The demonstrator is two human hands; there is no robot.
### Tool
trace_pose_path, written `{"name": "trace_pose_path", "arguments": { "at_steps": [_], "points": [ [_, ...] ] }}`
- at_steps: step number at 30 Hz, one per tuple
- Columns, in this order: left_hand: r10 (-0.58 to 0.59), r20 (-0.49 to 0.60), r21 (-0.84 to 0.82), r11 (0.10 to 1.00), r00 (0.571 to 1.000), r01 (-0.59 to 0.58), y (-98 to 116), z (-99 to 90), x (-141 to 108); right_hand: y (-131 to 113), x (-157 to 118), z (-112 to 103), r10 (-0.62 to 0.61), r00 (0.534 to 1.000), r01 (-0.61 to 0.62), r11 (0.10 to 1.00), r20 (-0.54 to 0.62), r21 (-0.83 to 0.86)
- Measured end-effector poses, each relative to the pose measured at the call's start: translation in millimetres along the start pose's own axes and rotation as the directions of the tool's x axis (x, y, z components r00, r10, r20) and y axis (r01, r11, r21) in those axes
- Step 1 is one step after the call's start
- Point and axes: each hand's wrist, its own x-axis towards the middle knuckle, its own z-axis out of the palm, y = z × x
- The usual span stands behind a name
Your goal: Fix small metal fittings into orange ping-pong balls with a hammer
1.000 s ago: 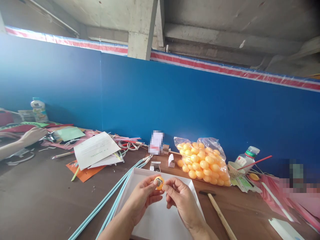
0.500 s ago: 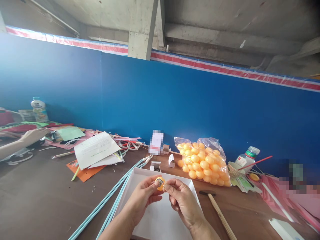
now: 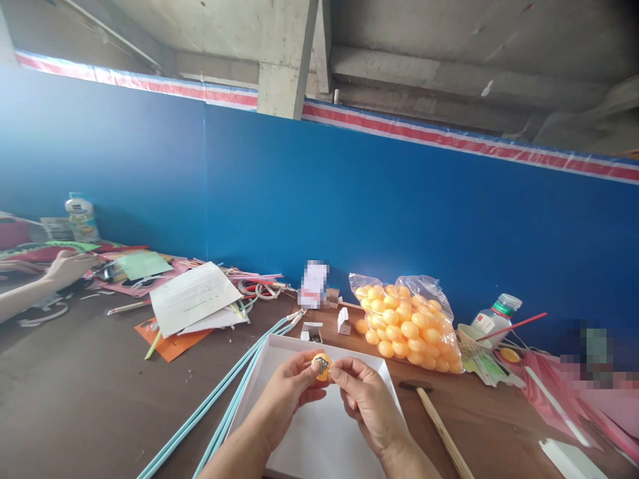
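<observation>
My left hand (image 3: 292, 386) pinches an orange ball (image 3: 321, 374) between thumb and fingertips, above a shallow white box lid (image 3: 319, 442). Small dark metal pieces (image 3: 322, 363) show on the ball's near side; whether they sit inside it or on it I cannot tell. At the ball's right edge, my right hand (image 3: 363, 396) has thumb and forefinger pressed together, and whatever lies between them is too small to make out. Just beyond the tray-like lid stands a little open box (image 3: 312, 331) with dark bits in it.
A clear bag of orange balls (image 3: 407, 326) lies behind on the right. Near my right forearm is a wooden-handled hammer (image 3: 442, 426). Light blue cords (image 3: 214, 406) run along the left. Papers (image 3: 194, 299) cover the back left, where another person's hand (image 3: 70, 267) rests. A bottle (image 3: 494, 316) stands right.
Both hands stay at the ball with almost the same grip. The whole view has shifted very slightly; nothing else has visibly moved.
</observation>
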Motion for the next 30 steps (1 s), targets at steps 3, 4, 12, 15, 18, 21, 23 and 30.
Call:
{"name": "trace_pose_path", "arguments": {
  "at_steps": [3, 4, 12, 15, 18, 21, 23, 30],
  "points": [
    [-0.009, -0.001, -0.008, 1.000, 1.000, 0.009, -2.3, -1.8, 3.0, 0.9, 0.2, -0.6, -0.002, 1.000, 0.002, 1.000, 0.005, -0.002],
    [-0.013, -0.003, -0.012, 1.000, 1.000, 0.013, -2.9, -2.1, 3.6, 1.1, 0.1, -0.6, -0.006, 1.000, 0.006, 1.000, 0.006, -0.001],
    [0.013, -0.005, -0.025, 1.000, 1.000, -0.013, -0.9, -0.3, -0.1, -0.9, -1.6, 1.5, -0.010, 1.000, 0.010, 1.000, -0.007, -0.009],
    [0.016, -0.006, -0.016, 1.000, 1.000, -0.016, -1.7, -1.0, 0.3, -1.2, -1.9, 1.8, -0.010, 1.000, 0.010, 1.000, -0.014, -0.023],
    [0.018, -0.012, 0.000, 1.000, 1.000, -0.018, -3.2, -2.3, 2.3, -0.6, -1.9, 1.7, -0.017, 1.000, 0.016, 0.999, -0.016, -0.032],
    [0.009, -0.015, 0.010, 1.000, 1.000, -0.009, -4.7, -3.4, 4.8, 0.0, -1.6, 1.7, -0.024, 1.000, 0.024, 0.999, -0.014, -0.041],
    [0.008, -0.016, 0.020, 1.000, 1.000, -0.008, -5.4, -3.9, 6.2, 0.0, -1.4, 1.8, -0.027, 1.000, 0.027, 0.999, -0.012, -0.045],
    [0.023, -0.006, 0.029, 0.999, 1.000, -0.023, -8.1, -5.8, 8.6, -0.8, -2.4, 2.6, -0.033, 0.999, 0.032, 0.997, -0.013, -0.071]
  ]
}}
